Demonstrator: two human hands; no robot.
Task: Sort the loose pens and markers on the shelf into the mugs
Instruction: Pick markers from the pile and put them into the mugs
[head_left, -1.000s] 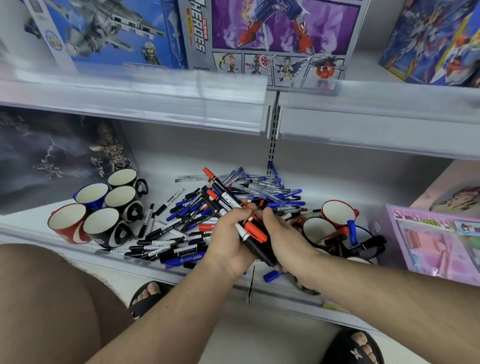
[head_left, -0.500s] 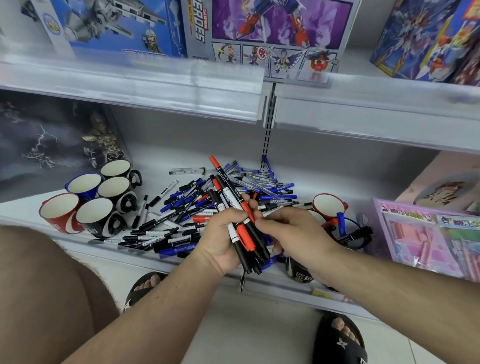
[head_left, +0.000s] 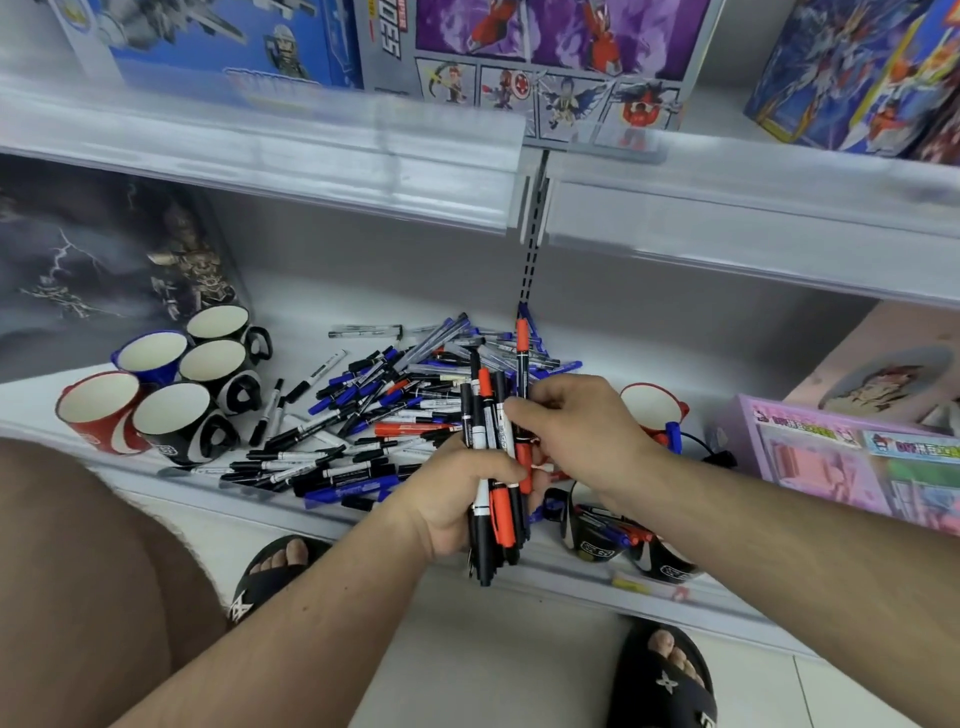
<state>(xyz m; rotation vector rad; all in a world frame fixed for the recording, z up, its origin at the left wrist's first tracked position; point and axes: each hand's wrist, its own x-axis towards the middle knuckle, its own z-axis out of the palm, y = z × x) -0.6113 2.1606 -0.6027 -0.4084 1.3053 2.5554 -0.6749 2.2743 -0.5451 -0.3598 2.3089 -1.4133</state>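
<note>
The left hand (head_left: 457, 499) grips an upright bundle of markers (head_left: 491, 467) (black and red) above the shelf (head_left: 156, 470) edge, while the right hand (head_left: 571, 431) pinches the bundle, the loose pile (head_left: 374, 410) lying between the mugs (head_left: 171, 421).

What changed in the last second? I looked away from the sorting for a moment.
The bundle of markers in the left hand swung from tilted to nearly upright and lifted off the loose pile. The right hand keeps its grip on the bundle, fingers now nearer its top. The five mugs on the left stayed empty, and the pile stayed put.
</note>
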